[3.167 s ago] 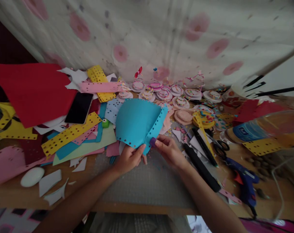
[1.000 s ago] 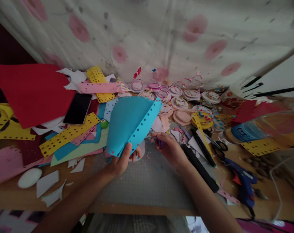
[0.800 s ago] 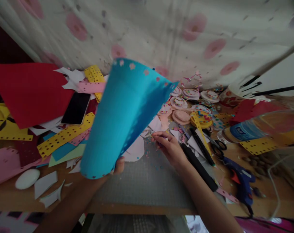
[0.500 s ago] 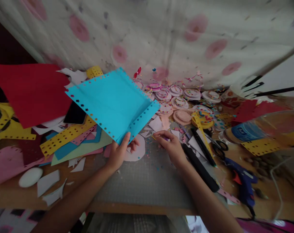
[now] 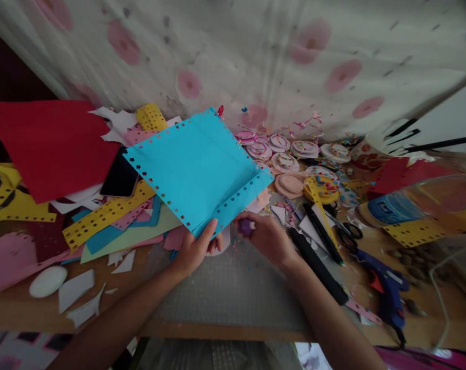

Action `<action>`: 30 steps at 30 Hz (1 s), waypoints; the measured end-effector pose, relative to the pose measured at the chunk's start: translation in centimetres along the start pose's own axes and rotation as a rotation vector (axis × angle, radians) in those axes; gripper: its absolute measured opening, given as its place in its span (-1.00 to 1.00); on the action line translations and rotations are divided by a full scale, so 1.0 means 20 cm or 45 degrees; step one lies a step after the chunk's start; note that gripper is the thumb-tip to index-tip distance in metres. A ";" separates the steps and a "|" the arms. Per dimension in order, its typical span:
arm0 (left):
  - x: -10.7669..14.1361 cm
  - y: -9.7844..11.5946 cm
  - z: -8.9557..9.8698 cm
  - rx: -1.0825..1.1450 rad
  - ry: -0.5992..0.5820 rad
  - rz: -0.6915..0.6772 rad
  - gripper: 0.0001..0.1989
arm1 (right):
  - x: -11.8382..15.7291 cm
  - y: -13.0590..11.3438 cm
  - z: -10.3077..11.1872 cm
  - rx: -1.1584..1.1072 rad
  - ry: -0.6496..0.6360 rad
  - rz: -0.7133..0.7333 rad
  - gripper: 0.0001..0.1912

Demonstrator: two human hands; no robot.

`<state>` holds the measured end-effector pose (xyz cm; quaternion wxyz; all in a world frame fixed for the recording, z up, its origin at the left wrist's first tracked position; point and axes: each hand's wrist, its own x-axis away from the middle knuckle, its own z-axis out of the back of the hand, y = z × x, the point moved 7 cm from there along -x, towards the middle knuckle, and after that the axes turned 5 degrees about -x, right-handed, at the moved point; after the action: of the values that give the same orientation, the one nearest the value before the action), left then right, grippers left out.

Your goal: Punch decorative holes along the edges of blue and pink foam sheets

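My left hand point(image 5: 200, 246) is closed on the near corner of a sheet of blue paper point(image 5: 194, 164), thumb on top. The sheet is tilted up over the mat, has small flower-shaped holes along its edges, and is folded over on its right side. Close to the folded edge, my right hand point(image 5: 269, 236) is wrapped around a small purple object point(image 5: 247, 226) with a rounded end; most of it is hidden in the fingers. Under the left hand lies a round pale paper piece point(image 5: 222, 246), partly covered. Tiny paper bits are scattered beside it on the grey cutting mat point(image 5: 233, 293).
Decorated paper discs point(image 5: 289, 162) crowd the back. To the right lie scissors point(image 5: 348, 234), a blue glue gun point(image 5: 389, 293), a black bar-like tool point(image 5: 317, 267) and a bottle point(image 5: 421, 203). On the left are red paper point(image 5: 51, 144), a phone point(image 5: 119, 174) and punched yellow strips point(image 5: 109, 213).
The blue paper and my left hand have shifted right and slightly down. My right hand has turned and moved slightly left, bringing the purple object's rounded end into view.
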<state>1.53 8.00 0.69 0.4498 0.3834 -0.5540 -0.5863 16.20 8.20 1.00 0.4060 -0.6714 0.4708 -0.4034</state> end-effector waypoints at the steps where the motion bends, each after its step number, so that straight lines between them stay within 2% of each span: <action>1: 0.00 0.00 0.00 -0.022 -0.007 -0.006 -0.45 | 0.01 0.01 -0.04 -0.065 -0.087 -0.033 -0.61; 3: 0.01 0.01 -0.01 -0.032 -0.025 -0.007 -0.47 | 0.03 0.02 -0.10 -0.153 -0.229 -0.072 -0.66; 5: 0.01 0.02 -0.02 -0.015 -0.036 -0.007 -0.50 | 0.03 0.04 -0.12 -0.155 -0.267 -0.071 -0.64; 8: 0.01 0.03 -0.03 0.008 -0.046 -0.015 -0.53 | 0.02 0.06 -0.09 -0.171 -0.205 -0.094 -0.58; 15: 0.01 0.02 -0.03 -0.091 -0.103 -0.078 -0.54 | 0.02 0.06 -0.07 -0.182 -0.082 -0.136 -0.68; 20: 0.02 0.03 -0.08 -0.234 -0.250 -0.125 -0.53 | 0.01 0.07 -0.04 -0.240 0.012 -0.123 -0.66; 30: 0.02 0.04 -0.09 -0.225 -0.418 -0.055 -0.48 | 0.03 0.14 -0.04 -0.500 -0.051 -0.337 -0.73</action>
<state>3.25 7.12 1.42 0.3725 0.2533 -0.5581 -0.6969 14.66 6.86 -1.30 0.2202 -0.8013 0.4399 -0.3404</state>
